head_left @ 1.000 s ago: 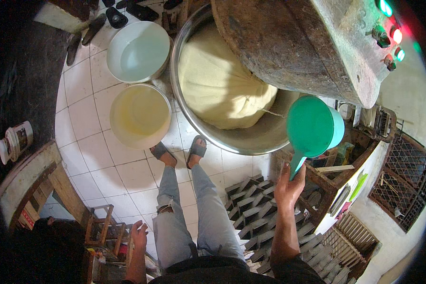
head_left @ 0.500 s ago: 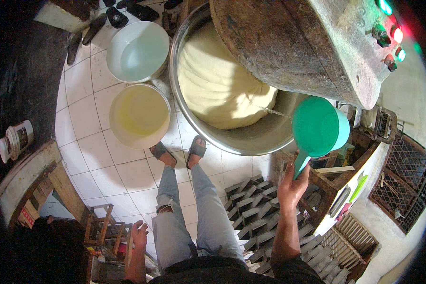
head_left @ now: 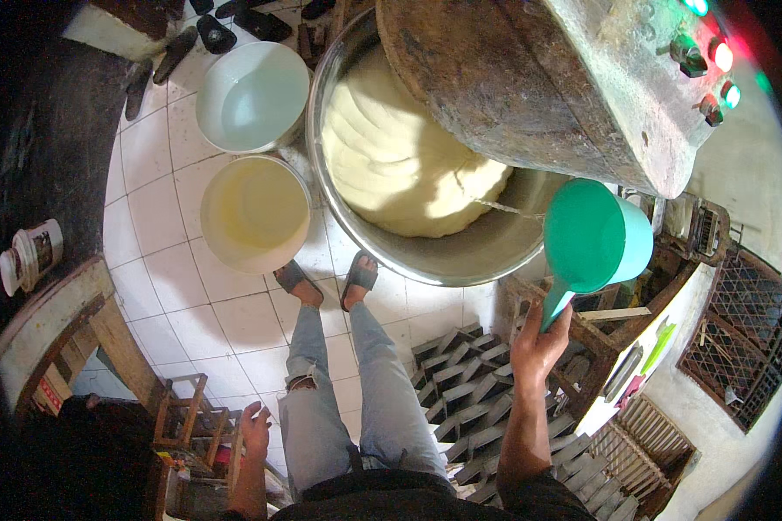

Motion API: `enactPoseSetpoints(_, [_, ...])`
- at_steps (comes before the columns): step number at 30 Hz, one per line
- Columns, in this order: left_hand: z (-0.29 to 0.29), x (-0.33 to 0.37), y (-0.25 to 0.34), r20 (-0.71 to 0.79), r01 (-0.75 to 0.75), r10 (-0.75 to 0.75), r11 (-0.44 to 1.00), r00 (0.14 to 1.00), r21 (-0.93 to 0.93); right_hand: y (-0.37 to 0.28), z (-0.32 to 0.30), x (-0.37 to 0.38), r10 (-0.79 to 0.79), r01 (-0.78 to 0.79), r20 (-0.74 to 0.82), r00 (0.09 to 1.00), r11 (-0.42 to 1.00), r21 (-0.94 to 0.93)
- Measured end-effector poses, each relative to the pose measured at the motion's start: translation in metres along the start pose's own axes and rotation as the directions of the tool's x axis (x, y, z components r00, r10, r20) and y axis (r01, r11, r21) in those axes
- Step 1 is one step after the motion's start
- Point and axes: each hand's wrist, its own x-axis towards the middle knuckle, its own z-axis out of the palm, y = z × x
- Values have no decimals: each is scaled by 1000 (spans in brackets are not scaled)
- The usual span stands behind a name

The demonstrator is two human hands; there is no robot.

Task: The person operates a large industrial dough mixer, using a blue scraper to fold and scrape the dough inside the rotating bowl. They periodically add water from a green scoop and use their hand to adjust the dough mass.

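My right hand (head_left: 540, 340) is closed around the handle of a green water dipper (head_left: 589, 236). The dipper is tilted left over the rim of a large metal mixer bowl (head_left: 460, 276). From its lip a thin stream of liquid (head_left: 508, 209) runs onto the pale dough (head_left: 400, 174) inside the bowl. Above the dough, the mixer's worn brown and grey head (head_left: 504, 87) hides the bowl's far right part. My left hand (head_left: 255, 427) hangs low beside my left leg, holding nothing, with its fingers loosely apart.
A tub of clear liquid (head_left: 254, 97) and a tub of yellowish liquid (head_left: 256, 214) stand left of the bowl. Stacked grey metal pans (head_left: 469, 391) lie right of my legs. A wooden stool (head_left: 191, 417) is at lower left. Lit buttons (head_left: 719, 56) are on the mixer.
The dipper has moved slightly to the right with my right hand, and its stream still runs. The dough's folds have shifted in the bowl. My left hand stays almost where it was.
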Motion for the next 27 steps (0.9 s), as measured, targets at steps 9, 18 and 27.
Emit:
enactPoseSetpoints(9, [12,-8,8,4,12,-12,1000,1000,-15,8,-5,6,-44,43,-19,999,999,-20])
enactPoseSetpoints(18, [25,-18,17,-12,13,-13,999,1000,-31,25,-10,15,-105,105,8,994,993,-50])
enactPoseSetpoints(27, [39,-28,17,-21,-3,2,999,1000,-46,62,-1,28,-220,225,47,974,953,-202])
